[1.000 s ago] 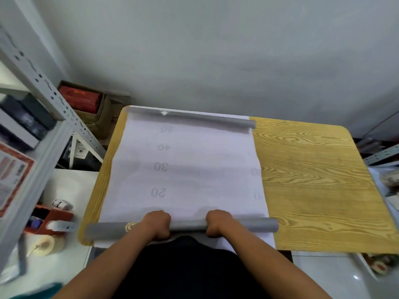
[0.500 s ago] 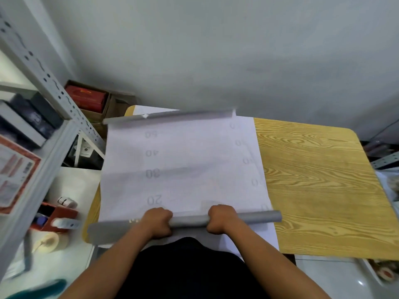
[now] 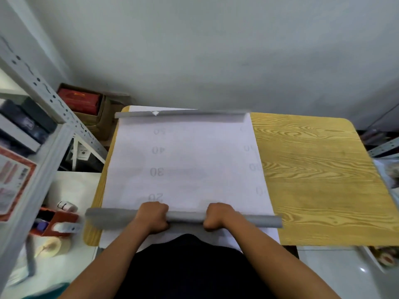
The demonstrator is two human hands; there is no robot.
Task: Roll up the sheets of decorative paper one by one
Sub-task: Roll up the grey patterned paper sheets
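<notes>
Both sets of fingers curl round the grey rolled paper tube [image 3: 185,220] at six o'clock: left hand [image 3: 153,216], right hand [image 3: 218,216]. The white numbered backing sheet [image 3: 185,169] on the yellow wood-grain table [image 3: 319,180] remains mostly unrolled toward twelve o'clock.

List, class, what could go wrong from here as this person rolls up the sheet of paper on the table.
1. Both hands, left and right, grip the roll near its middle, so the free ends may wind unevenly and cone.
2. The sheet hangs over the table's near edge; it may crease there.
3. The curled far end could spring back.
</notes>
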